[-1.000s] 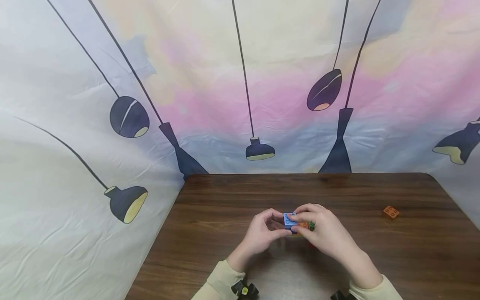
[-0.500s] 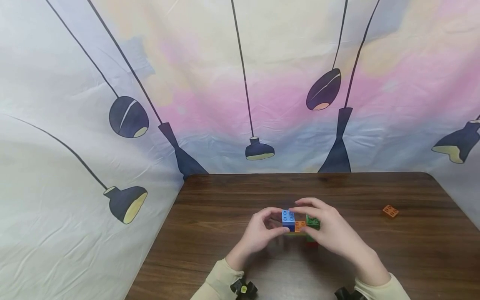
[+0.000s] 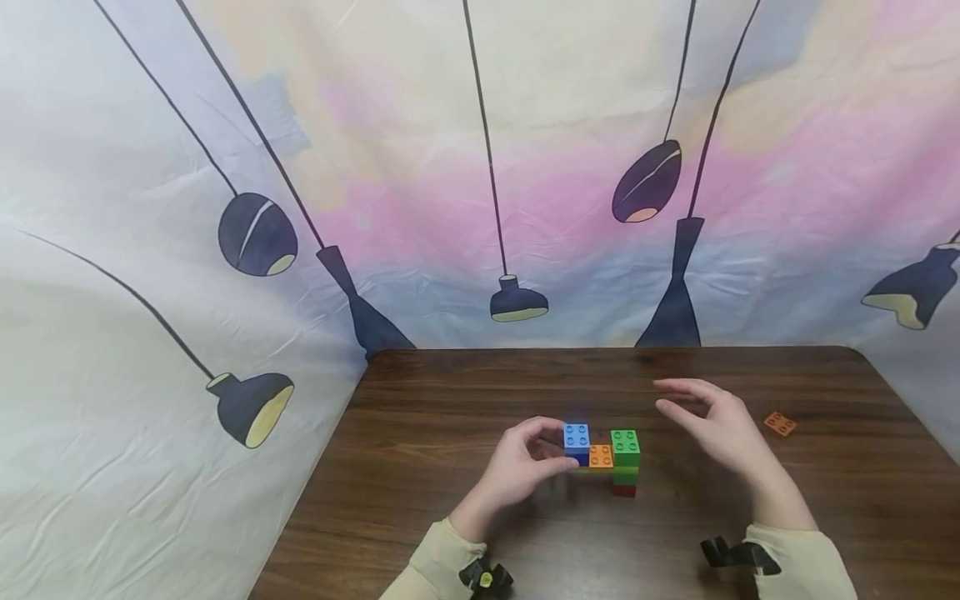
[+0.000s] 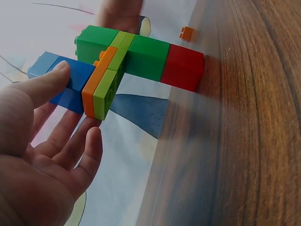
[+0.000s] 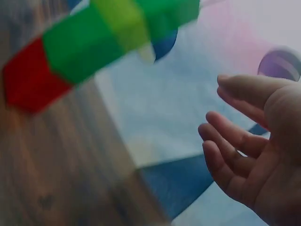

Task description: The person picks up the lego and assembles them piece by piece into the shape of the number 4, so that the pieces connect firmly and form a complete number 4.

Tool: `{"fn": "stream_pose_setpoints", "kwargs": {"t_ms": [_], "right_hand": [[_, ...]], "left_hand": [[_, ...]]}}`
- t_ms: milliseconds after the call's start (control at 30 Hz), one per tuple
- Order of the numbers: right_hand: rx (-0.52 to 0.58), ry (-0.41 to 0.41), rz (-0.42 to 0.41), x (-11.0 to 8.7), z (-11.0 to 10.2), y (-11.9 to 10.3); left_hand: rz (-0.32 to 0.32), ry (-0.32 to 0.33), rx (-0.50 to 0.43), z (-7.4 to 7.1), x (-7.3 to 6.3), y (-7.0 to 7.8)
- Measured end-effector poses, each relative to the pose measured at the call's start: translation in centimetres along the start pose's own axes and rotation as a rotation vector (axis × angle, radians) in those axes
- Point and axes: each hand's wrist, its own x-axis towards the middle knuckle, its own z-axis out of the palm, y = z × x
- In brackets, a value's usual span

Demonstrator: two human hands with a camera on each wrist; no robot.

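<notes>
My left hand (image 3: 517, 471) pinches the blue bricks (image 3: 577, 439) at the left end of a toy-brick build, thumb on their near side. Beside them a thin orange brick (image 3: 601, 456) lies on a long lime brick (image 4: 107, 94), which juts out sideways above the table. Under its right end stand a green brick (image 4: 148, 57) and a red brick (image 4: 183, 67), the red one lowest. Another green brick (image 3: 626, 442) tops that column. To the right, my right hand (image 3: 723, 429) is apart from the build, fingers extended and holding nothing.
A loose thin orange brick (image 3: 780, 423) with studs lies on the dark wooden table (image 3: 450, 383), right of my right hand. Behind the table's back edge hangs a pastel cloth (image 3: 420, 167) printed with lamps.
My right hand has come off the bricks and moved right, uncovering the green top and the orange brick. The left hand keeps its hold on the blue bricks.
</notes>
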Motion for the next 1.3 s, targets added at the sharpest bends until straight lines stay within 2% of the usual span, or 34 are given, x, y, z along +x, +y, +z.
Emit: {"fn": "stream_pose_setpoints", "kwargs": {"t_ms": [133, 300, 367, 767, 967, 1067, 1167, 1300], "right_hand": [[-0.014, -0.023, 0.092, 0.3, -0.3, 2.8], [0.063, -0.076, 0.199, 0.0, -1.1, 5.0], [0.078, -0.074, 0.226, -0.1, -1.5, 5.5], [0.093, 0.111, 0.379, -1.7, -5.2, 8.0], [0.051, 0.198, 0.461, -2.6, -6.8, 8.8], [-0.021, 0.189, 0.496, -3.0, -7.4, 9.3], [-0.112, 0.139, 0.496, -3.3, -7.9, 9.9], [-0.165, 0.071, 0.490, -3.6, -8.0, 10.7]], "left_hand": [[-0.010, -0.006, -0.003, 0.0, -0.1, 0.0], [-0.008, -0.010, -0.017, 0.0, 0.0, 0.1], [-0.002, -0.013, -0.023, 0.0, 0.0, 0.1], [0.019, -0.025, -0.008, -0.1, 0.0, 0.0], [0.032, -0.021, -0.007, -0.1, 0.0, 0.1], [0.032, -0.022, -0.001, -0.1, 0.1, 0.1], [0.029, -0.026, -0.004, -0.1, 0.1, 0.1], [0.026, -0.031, -0.009, 0.0, 0.0, 0.0]]}}
